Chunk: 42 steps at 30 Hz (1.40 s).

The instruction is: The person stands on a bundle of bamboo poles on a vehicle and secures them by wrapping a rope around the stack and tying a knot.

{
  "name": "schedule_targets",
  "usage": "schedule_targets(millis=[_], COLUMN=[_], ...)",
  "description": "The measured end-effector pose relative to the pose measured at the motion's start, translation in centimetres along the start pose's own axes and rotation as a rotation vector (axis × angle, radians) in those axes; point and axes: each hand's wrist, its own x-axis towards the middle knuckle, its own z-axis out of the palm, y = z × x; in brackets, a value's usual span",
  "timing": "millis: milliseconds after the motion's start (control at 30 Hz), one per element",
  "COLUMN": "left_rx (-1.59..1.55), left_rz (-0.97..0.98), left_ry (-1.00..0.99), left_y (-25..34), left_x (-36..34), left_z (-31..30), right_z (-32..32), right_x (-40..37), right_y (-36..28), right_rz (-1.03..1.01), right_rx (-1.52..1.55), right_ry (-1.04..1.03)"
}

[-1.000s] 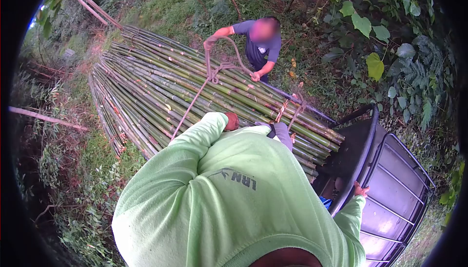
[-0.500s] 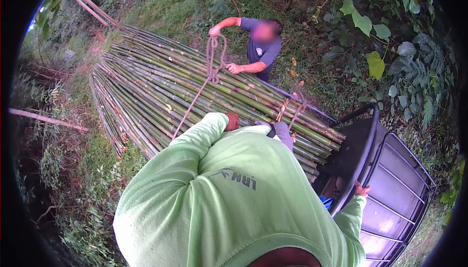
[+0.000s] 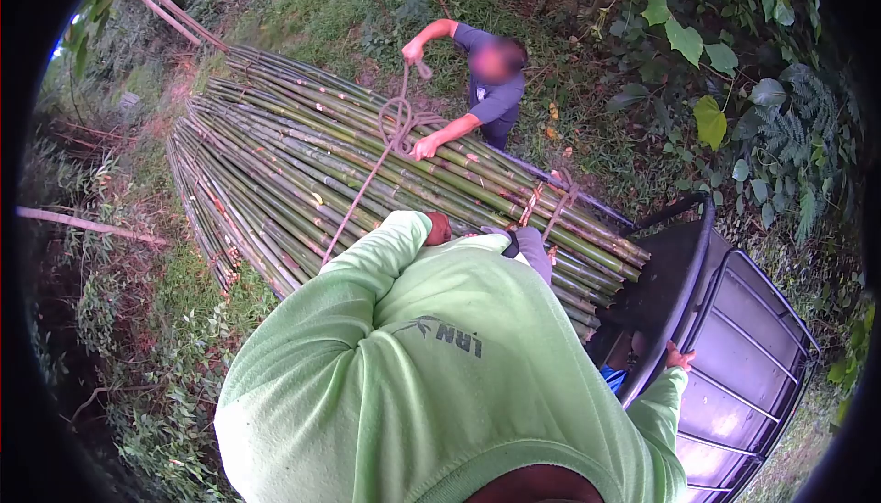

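Observation:
My left hand [image 3: 439, 229] rests at the front of my green shirt [image 3: 440, 365], close to the bamboo; the shirt and sleeve hide its fingers. At the lower right, my right hand [image 3: 679, 357] is closed round the black rail [image 3: 699, 319] at the edge of a dark vehicle roof. Long green bamboo poles [image 3: 367, 154] lie bundled beyond my body, their cut ends toward the vehicle. Across the poles, a co-worker [image 3: 496, 90] holds a looped rope [image 3: 396, 127], one line of it running over the bundle toward my left sleeve.
Another rope [image 3: 562, 205] crosses the poles near their cut ends. Metal bars run along the vehicle roof [image 3: 743, 374]. Leafy branches [image 3: 684, 39] hang at the upper right. A thin trunk [image 3: 92, 224] lies at the left, among undergrowth [image 3: 119, 319].
The co-worker's lower hand has moved down and left, onto the poles. The rope loops have dropped lower, to the left, and opened out. My hands have hardly moved.

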Motion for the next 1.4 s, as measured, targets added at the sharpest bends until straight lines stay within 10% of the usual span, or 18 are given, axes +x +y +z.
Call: schedule_targets(millis=[1400], left_rx=[0.034], left_rz=[-0.033], left_ry=[0.211], left_y=[0.1], left_x=[-0.2], left_z=[0.4], right_z=[0.5], right_x=[0.4], right_y=[0.6], right_rz=[-0.023], right_rx=[-0.023], right_ry=[0.062])
